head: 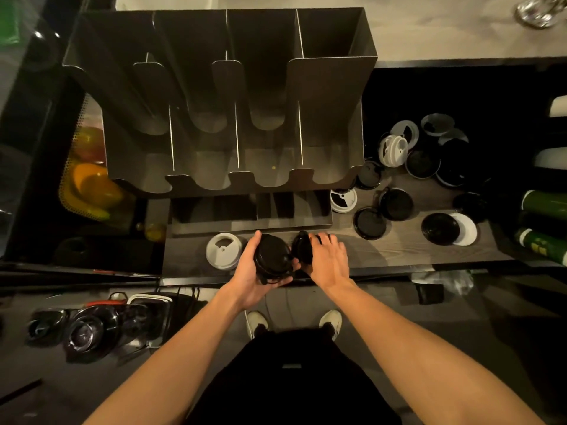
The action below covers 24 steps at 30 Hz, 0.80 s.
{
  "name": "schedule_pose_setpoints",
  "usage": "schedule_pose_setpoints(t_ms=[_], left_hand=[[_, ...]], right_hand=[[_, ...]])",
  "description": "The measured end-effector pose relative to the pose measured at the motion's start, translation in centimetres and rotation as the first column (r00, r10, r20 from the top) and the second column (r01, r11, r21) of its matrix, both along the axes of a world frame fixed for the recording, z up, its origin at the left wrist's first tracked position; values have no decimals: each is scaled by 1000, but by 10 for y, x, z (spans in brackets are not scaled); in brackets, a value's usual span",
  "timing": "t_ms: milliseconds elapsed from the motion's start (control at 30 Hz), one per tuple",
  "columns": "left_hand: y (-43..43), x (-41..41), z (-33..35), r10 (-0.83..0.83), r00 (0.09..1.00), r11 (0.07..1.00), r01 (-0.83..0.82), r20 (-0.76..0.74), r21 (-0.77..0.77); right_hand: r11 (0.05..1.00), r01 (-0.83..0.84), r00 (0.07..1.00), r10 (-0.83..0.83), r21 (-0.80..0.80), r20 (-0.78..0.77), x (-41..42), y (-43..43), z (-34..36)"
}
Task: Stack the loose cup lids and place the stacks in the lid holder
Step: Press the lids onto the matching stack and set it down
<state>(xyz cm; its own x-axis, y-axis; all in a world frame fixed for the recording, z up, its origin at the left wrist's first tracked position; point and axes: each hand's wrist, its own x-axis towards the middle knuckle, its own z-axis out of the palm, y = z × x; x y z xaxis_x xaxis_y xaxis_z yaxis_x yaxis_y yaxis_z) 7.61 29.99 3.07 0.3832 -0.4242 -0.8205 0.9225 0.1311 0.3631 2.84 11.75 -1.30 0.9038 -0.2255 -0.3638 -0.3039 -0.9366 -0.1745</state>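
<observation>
Left hand (248, 271): fingers (256, 240) curled round a short stack of black lids (271, 259), thumb on the far rim, the rest cupped beneath. Right hand (329, 259): fingers (325, 239) pinch a single black lid (302, 250) held on edge, its rim at the stack's right side; touching or just apart, cannot tell. Both hands are over the near edge of the surface (399, 250). Risks, as judged: (1) the single lid meets the stack tilted, so it may seat crooked rather than nest, and a crooked lid would make the stack lean; (2) the stack sits in one cupped hand with only floor (294, 305) below its near side, so a sideways push from the right fingers could slide lids out and over the edge; (3) dim light and black on black make it hard to check which way up each lid faces. A white lid (222, 250) lies flat just left of the left fingers and could be swept off by that wrist. The lid holder (331, 102) stands beyond the fingers, slots open toward them. Loose lids (423, 164), black and white, lie scattered to the right of the right fingers and beyond them. Green bottles (543, 204) farther right; fruit basket (92, 185) far left of the left fingers. Room dim; dark dishes (89, 332) low left, their support unclear; shoes (257, 323) below the hands.
</observation>
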Motion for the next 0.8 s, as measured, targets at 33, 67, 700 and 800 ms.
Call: schedule_pose_setpoints(t_ms=[33, 67, 700, 800], left_hand=[[1, 1, -2, -3, 1000, 1000, 3, 0, -6], [2, 1, -1, 0, 1000, 1000, 0, 3, -1], [16, 15, 1, -67, 997, 996, 64, 50, 58], [20, 12, 0, -53, 995, 998, 51, 79, 28]], right_hand=[[1000, -4, 1000, 4, -5, -8, 2, 1, 0], [1000, 2, 1000, -2, -2, -19, 3, 2, 0], [638, 1, 994, 80, 770, -68, 15, 36, 61], [720, 31, 999, -31, 693, -13, 12, 38, 56]])
